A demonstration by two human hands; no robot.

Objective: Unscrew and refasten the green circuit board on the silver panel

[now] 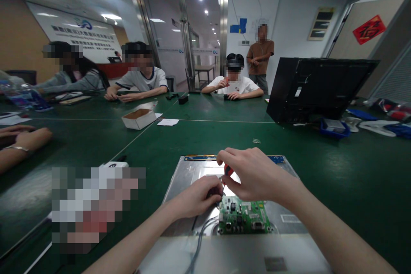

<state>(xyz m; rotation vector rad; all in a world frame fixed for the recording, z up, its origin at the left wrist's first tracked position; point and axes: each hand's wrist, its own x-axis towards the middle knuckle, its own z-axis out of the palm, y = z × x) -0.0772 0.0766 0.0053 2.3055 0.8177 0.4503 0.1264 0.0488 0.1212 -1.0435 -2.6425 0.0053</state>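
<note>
A flat silver display panel (180, 180) lies on the table before me, with a green circuit board (245, 212) on its lower middle part. My right hand (260, 175) is closed around the red-and-black handle of a screwdriver (228, 170), whose thin shaft points down toward the board's upper left corner. Beside that corner, my left hand (199, 197) is closed in a pinch near the shaft; what its fingertips hold is hidden. A grey cable (199, 244) runs from the board's left side toward me. A narrow blue board strip (199, 158) lines the panel's far edge.
A black monitor housing (317, 90) stands at the right, near a blue tray (334, 128). An open white box (138, 118) and paper (168, 122) lie farther left. Another person's hands (32, 138) rest at the left edge. Several people sit or stand across the green table (346, 180).
</note>
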